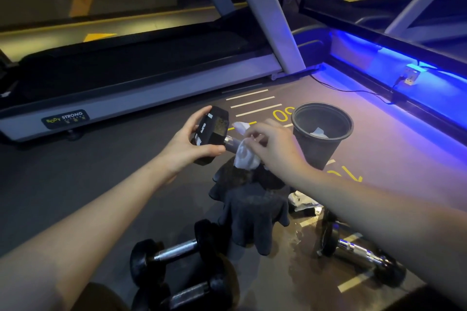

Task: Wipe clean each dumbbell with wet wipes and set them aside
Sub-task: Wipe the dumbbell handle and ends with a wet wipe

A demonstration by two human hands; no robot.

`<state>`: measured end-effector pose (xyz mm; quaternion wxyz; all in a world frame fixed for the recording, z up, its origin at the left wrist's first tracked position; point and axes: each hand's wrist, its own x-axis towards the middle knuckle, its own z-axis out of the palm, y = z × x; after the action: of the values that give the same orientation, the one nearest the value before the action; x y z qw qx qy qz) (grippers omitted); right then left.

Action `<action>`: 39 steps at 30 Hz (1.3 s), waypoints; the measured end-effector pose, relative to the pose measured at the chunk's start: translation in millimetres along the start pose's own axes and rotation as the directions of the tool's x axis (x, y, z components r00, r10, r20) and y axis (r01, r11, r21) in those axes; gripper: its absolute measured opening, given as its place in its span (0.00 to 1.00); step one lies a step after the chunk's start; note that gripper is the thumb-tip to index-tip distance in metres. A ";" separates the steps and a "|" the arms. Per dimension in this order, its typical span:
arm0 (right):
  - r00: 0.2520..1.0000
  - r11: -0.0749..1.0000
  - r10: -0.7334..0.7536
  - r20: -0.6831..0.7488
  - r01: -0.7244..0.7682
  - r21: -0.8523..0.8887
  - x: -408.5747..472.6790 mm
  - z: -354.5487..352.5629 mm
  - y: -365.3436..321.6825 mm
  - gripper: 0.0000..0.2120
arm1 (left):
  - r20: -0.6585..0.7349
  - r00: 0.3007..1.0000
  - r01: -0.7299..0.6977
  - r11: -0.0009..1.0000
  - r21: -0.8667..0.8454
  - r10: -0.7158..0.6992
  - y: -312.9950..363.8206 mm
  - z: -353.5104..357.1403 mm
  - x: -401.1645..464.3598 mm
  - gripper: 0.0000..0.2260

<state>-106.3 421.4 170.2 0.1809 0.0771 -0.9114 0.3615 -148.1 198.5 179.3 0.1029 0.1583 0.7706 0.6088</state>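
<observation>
My left hand grips the near head of a black hex dumbbell held above the floor. A white wet wipe is wrapped over the dumbbell's chrome handle, and my right hand pinches it there. The dumbbell's far head is hidden behind the wipe and my right hand. Two dumbbells lie on the floor at the lower left. Another dumbbell lies at the lower right, partly under my right forearm.
A black bucket with a used wipe inside stands right of my hands. Dark gloves lie on the floor below them. A treadmill runs along the left, and a wall ledge lit blue with a cable along the right. A wipe packet lies by the gloves.
</observation>
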 end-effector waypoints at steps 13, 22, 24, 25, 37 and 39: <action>0.991 0.977 0.113 0.076 -0.125 0.176 18.5 32.9 -14.5 0.21 | 0.005 1.000 0.019 0.999 0.025 -0.019 -1.6 -5.3 0.1 0.42; 0.992 0.983 0.058 0.113 -0.076 0.166 29.2 45.8 -10.8 0.09 | 0.032 0.999 -0.012 1.000 0.021 0.011 3.1 -1.9 2.4 0.40; 0.988 0.988 0.062 0.139 -0.081 0.133 32.3 46.9 -8.5 0.10 | 0.030 0.999 -0.011 1.000 0.020 0.010 3.3 -1.6 2.8 0.39; 0.985 0.991 0.057 0.163 -0.076 0.108 33.9 46.8 -7.7 0.10 | 0.029 1.000 -0.008 1.000 0.020 0.007 3.3 -1.7 2.7 0.39; 0.871 0.998 0.060 0.489 -0.068 -0.001 57.8 19.9 -20.0 0.13 | 0.059 0.998 0.002 0.999 0.053 -0.005 3.7 -1.6 0.5 0.43; 0.882 0.997 0.070 0.466 -0.068 -0.021 55.4 23.2 -22.8 0.13 | 0.052 0.999 0.012 0.999 0.052 -0.014 3.3 -2.6 0.7 0.44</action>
<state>-157.5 388.3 190.4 -0.0564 0.1289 -0.9310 0.3369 -149.2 197.1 183.2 0.1229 0.1718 0.7841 0.5835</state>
